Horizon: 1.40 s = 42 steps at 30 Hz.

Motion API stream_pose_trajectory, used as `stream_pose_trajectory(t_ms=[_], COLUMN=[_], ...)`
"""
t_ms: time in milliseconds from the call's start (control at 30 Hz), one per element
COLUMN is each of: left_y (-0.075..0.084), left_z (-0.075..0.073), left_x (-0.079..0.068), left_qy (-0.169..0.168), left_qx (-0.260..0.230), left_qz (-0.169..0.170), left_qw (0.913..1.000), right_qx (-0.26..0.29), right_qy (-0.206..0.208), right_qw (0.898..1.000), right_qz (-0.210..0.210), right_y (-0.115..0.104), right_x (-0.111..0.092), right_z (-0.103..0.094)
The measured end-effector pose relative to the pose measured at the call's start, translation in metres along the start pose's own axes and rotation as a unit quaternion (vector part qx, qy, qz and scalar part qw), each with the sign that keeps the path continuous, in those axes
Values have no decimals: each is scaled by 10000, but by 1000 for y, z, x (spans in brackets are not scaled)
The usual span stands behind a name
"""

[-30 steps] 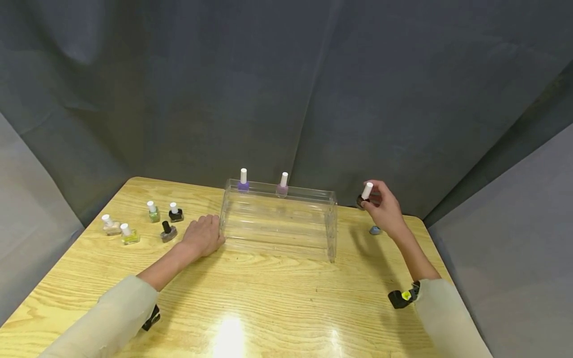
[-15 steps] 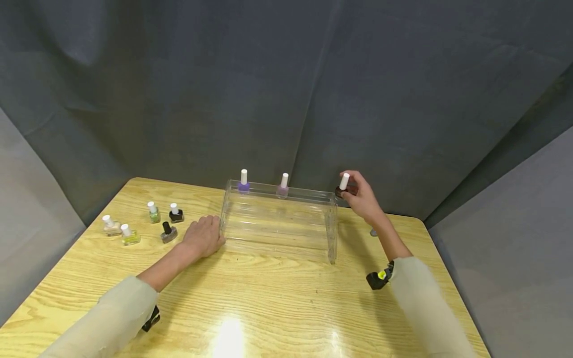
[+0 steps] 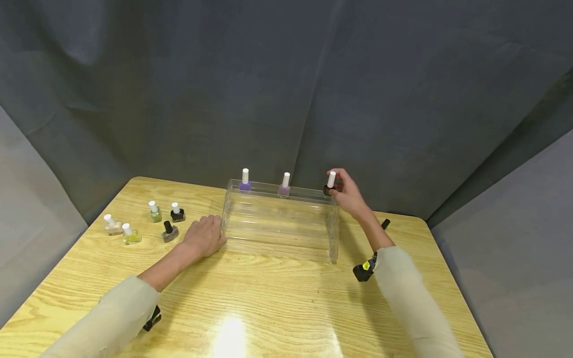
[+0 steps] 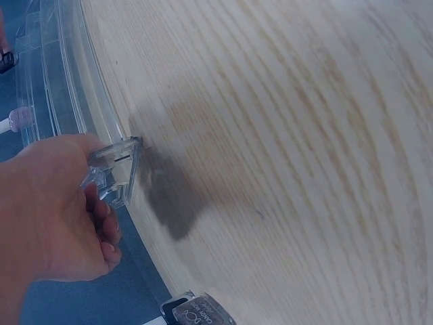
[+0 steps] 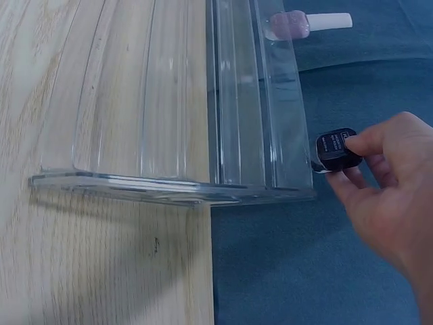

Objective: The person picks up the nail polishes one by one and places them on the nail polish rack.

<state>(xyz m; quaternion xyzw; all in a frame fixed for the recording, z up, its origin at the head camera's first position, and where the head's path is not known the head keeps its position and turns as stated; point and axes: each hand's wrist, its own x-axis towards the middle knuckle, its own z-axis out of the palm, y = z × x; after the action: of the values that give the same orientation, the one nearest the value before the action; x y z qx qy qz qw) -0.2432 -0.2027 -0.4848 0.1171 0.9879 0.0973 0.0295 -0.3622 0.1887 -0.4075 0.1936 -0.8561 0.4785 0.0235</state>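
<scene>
A clear tiered display rack [image 3: 277,219] stands on the table in the middle of the head view. My left hand [image 3: 205,236] grips its left end; in the left wrist view the fingers [image 4: 108,230] curl beside the clear end panel [image 4: 125,162]. With thumb and fingers, my right hand [image 3: 349,193] pinches a dark nail polish bottle [image 5: 336,149] with a white cap [image 3: 332,179]. That bottle is at the right end of the rack's top tier. On the same tier sit a purple nail polish bottle [image 3: 244,186] and a mauve one [image 3: 284,190], both upright with white caps.
Left of the rack several nail polish bottles stand on the table: green [image 3: 155,214], black [image 3: 177,215], grey with a black cap [image 3: 170,232], yellow [image 3: 132,236] and cream [image 3: 114,227]. A black cap [image 3: 385,223] shows behind the right forearm. Dark curtain [image 3: 286,89] hangs behind.
My right hand has carried the dark nail polish bottle leftward from beyond the table's right part to the rack's top right end. The left hand stays on the rack.
</scene>
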Motion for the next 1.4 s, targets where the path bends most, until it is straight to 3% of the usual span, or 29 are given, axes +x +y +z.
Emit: stream_pose_trajectory(t_ms=[500,633,1200,1400], left_y=[-1,-2,-2,-1], left_z=[0,2,2,2], left_x=[0,1,2,1], left_qy=[6,18,-36,-49], left_qx=[-17,-3,80,76], left_qz=[52,54,19,14], left_qw=[10000,10000,10000,10000], right_qx=[-307,-442,-336,-254], right_qy=[-329,-352,-510,-389], right_qw=[9989,9984,9979,9989], right_qz=[122,70,231,55], right_y=[-2,6,3,5], right_x=[-1,2,3,0], right_z=[10,11,11,6])
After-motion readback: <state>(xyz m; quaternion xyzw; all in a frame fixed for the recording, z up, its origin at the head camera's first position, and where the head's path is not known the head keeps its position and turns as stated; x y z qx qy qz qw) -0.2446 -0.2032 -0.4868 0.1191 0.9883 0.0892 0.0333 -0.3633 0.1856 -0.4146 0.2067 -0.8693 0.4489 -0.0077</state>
